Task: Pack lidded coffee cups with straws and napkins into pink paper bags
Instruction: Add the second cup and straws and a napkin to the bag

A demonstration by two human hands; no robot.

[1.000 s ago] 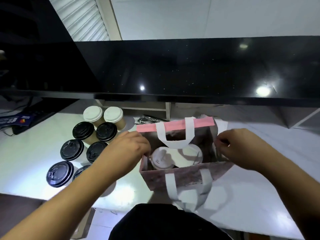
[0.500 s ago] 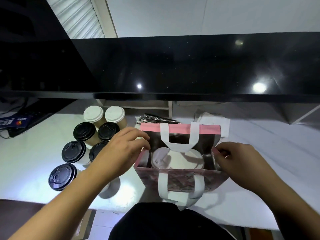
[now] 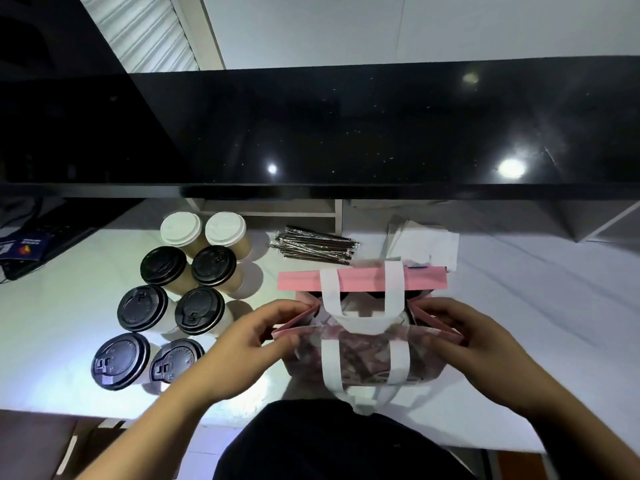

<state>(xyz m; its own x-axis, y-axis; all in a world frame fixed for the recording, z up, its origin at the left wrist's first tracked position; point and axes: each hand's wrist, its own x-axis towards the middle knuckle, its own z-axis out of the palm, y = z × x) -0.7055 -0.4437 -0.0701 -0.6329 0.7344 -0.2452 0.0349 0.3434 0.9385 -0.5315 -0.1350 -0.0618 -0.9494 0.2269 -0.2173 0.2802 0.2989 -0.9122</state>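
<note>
A pink paper bag (image 3: 363, 282) with white handles stands on the white counter in front of me. Its near wall is pressed toward the far wall, so the mouth is nearly closed and the cups inside are hidden. My left hand (image 3: 242, 344) pinches the bag's left side fold. My right hand (image 3: 460, 337) pinches the right side fold. Several lidded cups (image 3: 180, 296), two with white lids and the others with black lids, stand to the left. A bundle of wrapped straws (image 3: 315, 244) lies behind the bag, and white napkins (image 3: 422, 244) lie behind it to the right.
A black glossy raised ledge (image 3: 346, 133) overhangs the back of the counter. A dark keyboard and a card (image 3: 24, 249) lie at the far left. The white counter (image 3: 536, 306) stretches to the right of the bag.
The bag's mouth has narrowed: both hands pushed the side folds inward and the near wall went toward the far wall. The white-lidded cups inside have dropped out of sight.
</note>
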